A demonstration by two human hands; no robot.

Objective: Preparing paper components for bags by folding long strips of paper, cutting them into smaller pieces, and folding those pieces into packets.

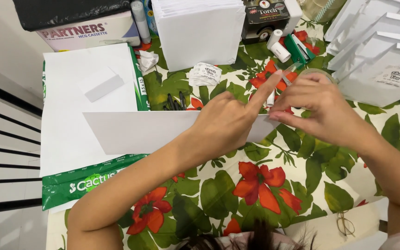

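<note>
Hidden bits first: the left hand (225, 122) covers the right part of the folded white sheet (140, 132), so the sheet's right end shows only as a sliver past the knuckles. The right hand (322, 109) blocks most of a clear round container (318, 73) behind it; only the rim shows. Black pens (176, 102) poke up behind the sheet, lower halves cut off. Sheet: long flat white strip, crisp straight top edge, matte paper, lying across the bench (274, 185) between an opened ream of paper (84, 115) in green wrap and the hands. Left hand rests on it, fingers curled, index finger pointing up and right, gripping nothing that shows. Right hand: thumb and fingers pinched together near that fingertip, possibly on something small; can't tell what. Bench cloth is glossy, with red flowers and green leaves. Stack of white paper bags (380, 60) sits top right, a block of white envelopes (197, 32) top centre, small printed round stickers (204, 74) just below it. Wire-frame glasses (346, 224) lie bottom right.
</note>
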